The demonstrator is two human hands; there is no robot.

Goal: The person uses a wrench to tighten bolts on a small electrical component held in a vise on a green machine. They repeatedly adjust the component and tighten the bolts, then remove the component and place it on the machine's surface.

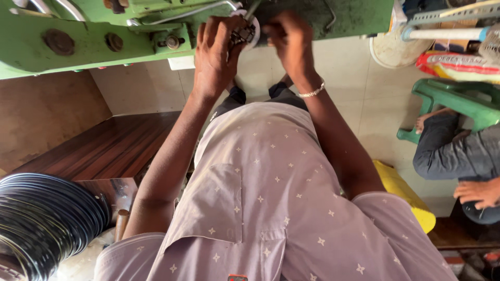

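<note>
Hoops [44,224] stacked left; co-worker [458,156] right; machine [78,36] ahead.

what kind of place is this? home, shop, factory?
Likely a small workshop. Both hands, the left hand and the right hand, work a small round part at a green metal machine. A stack of black rings sits nearby, and another person sits on the tiled floor.

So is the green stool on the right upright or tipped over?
Tipped: the green stool lies sideways on the tiled floor, legs pointing sideways, beside a seated person.
</note>
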